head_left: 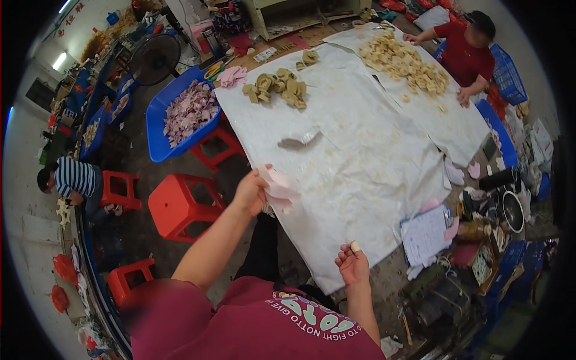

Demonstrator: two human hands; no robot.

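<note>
My left hand (251,193) is closed on a thin, limp pink sheet (279,185), cloth or paper, over the left edge of the table. Lower right, near the front corner of the table, my right hand (353,267) has its fingers curled. A pale cream bit (355,246) shows at one fingertip; whether it is a cover or a held piece I cannot tell. Between and beyond my hands stretches a white sheet (360,168) covering the table. A grey, curved strip (300,140) lies on it ahead of my left hand.
Olive-brown pieces (279,87) and cream pieces (414,66) lie in heaps at the far side. A co-worker in red (465,51) sits far right. Left are a blue tub (155,129) of purplish pieces and red stools (174,204). A clipboard (425,237) lies at right.
</note>
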